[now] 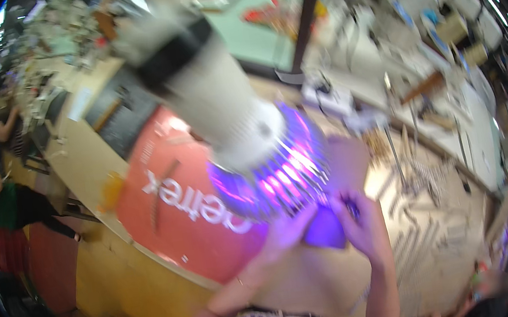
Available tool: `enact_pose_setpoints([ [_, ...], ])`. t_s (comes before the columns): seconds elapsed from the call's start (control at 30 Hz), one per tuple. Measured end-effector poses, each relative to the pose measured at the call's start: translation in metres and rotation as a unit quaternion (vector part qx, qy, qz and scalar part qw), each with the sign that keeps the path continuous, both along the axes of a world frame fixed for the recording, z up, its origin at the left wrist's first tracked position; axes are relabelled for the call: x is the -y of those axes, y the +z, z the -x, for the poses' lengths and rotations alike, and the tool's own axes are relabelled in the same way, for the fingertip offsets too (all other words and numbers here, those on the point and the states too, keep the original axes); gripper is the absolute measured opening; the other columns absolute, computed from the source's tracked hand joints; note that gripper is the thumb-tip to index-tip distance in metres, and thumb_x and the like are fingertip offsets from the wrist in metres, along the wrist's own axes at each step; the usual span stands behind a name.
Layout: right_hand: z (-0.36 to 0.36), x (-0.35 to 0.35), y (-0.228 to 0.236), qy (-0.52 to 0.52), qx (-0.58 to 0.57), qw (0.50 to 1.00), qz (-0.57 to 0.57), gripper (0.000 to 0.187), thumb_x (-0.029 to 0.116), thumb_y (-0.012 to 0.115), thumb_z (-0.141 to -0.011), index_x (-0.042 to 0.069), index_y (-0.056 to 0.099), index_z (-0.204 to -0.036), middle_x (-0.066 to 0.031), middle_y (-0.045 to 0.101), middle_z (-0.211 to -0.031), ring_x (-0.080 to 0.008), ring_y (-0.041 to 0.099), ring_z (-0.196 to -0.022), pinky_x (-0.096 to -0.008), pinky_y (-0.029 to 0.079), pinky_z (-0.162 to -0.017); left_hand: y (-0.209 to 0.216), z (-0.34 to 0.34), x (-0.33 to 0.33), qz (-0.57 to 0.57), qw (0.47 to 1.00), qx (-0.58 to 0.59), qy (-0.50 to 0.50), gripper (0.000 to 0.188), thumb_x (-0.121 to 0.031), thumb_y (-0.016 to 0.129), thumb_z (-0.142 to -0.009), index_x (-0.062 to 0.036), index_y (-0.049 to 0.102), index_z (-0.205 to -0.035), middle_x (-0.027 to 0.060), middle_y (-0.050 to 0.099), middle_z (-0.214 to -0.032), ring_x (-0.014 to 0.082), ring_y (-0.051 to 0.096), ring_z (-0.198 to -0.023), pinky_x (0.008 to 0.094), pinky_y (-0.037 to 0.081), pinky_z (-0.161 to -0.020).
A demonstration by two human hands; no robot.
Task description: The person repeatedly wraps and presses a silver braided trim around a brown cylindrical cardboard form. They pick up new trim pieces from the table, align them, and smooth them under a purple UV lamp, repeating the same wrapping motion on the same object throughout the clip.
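- Because a white cylindrical lamp (244,128) with a violet-lit ribbed rim overlapped the left hand (285,234), its grip could not be told.
- The right hand (365,227) had bent fingers about a small dark object (353,209); blur obscured any pinch.
- Left of both hands lay a red lettered sheet (171,229).

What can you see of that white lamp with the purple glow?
The lamp has a plastic-looking white body with a black band near its blurred upper end and thin, shiny ribs around its lower end, which glows purple. It leans, top toward the picture's left, partly hiding a red sheet. The left hand and right hand are near its lit end; whether either touches is unclear.
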State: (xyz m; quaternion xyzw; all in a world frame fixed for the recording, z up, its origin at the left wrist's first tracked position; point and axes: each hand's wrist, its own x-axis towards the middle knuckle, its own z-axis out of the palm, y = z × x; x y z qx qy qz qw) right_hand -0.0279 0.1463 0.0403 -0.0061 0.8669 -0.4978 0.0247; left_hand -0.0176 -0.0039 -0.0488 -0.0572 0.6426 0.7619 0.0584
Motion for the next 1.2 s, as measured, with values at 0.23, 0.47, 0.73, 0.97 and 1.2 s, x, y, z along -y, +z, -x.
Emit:
enact_pose_setpoints([
  [0.23, 0.003, 0.000, 0.006, -0.002, 0.046, 0.998, 0.042, 0.017, 0.008, 0.062, -0.092, -0.004, 0.061, -0.104, -0.0078, 0.065, -0.087, -0.0124, 0.061, -0.079, -0.0255, 0.049, -0.074, 0.010, 0.002, 0.016, -0.181, 0.983, -0.021, 0.015, 0.032, -0.018, 0.061, -0.097, -0.0018, 0.056, -0.124, 0.0067, 0.064, -0.114, 0.0107, 0.060, -0.102, 0.0269, 0.051, -0.085],
  [0.47, -0.011, 0.012, 0.014, 0.019, 0.041, 0.987, 0.152, 0.012, 0.015, 0.057, -0.099, 0.004, 0.059, -0.103, 0.0002, 0.058, -0.090, -0.0066, 0.049, -0.082, -0.0204, 0.043, -0.074, 0.028, -0.012, 0.029, -0.455, 0.885, -0.082, -0.046, 0.050, -0.034, 0.045, -0.101, 0.0039, 0.046, -0.134, 0.0170, 0.047, -0.139, 0.0243, 0.049, -0.127, 0.0414, 0.042, -0.105],
  [0.73, -0.024, 0.027, 0.028, 0.058, 0.063, 0.974, 0.209, 0.013, 0.019, 0.054, -0.101, 0.006, 0.059, -0.100, 0.0039, 0.056, -0.085, -0.0045, 0.046, -0.074, -0.0192, 0.039, -0.065, 0.038, -0.018, 0.036, -0.426, 0.891, -0.113, -0.112, 0.050, -0.033, 0.039, -0.103, 0.0063, 0.046, -0.133, 0.0197, 0.054, -0.131, 0.0262, 0.057, -0.117, 0.0424, 0.048, -0.098],
  [0.97, -0.026, 0.033, 0.003, 0.021, 0.089, 0.964, 0.252, 0.022, 0.022, 0.053, -0.102, 0.005, 0.061, -0.114, 0.0017, 0.060, -0.088, -0.0049, 0.047, -0.063, -0.0198, 0.038, -0.053, 0.047, -0.022, 0.051, -0.444, 0.876, -0.126, -0.143, 0.053, -0.040, 0.039, -0.104, 0.0046, 0.050, -0.129, 0.0130, 0.062, -0.107, 0.0163, 0.060, -0.084, 0.0261, 0.047, -0.064],
  [1.2, -0.038, 0.034, -0.020, -0.039, 0.194, 0.909, 0.366, 0.026, 0.015, 0.052, -0.101, 0.002, 0.058, -0.122, -0.0023, 0.061, -0.081, -0.0087, 0.049, -0.056, -0.0224, 0.039, -0.048, 0.050, -0.042, 0.049, -0.257, 0.926, -0.181, -0.209, 0.055, -0.048, 0.040, -0.102, -0.0014, 0.055, -0.127, 0.0042, 0.063, -0.091, 0.0064, 0.053, -0.072, 0.0206, 0.041, -0.062],
])
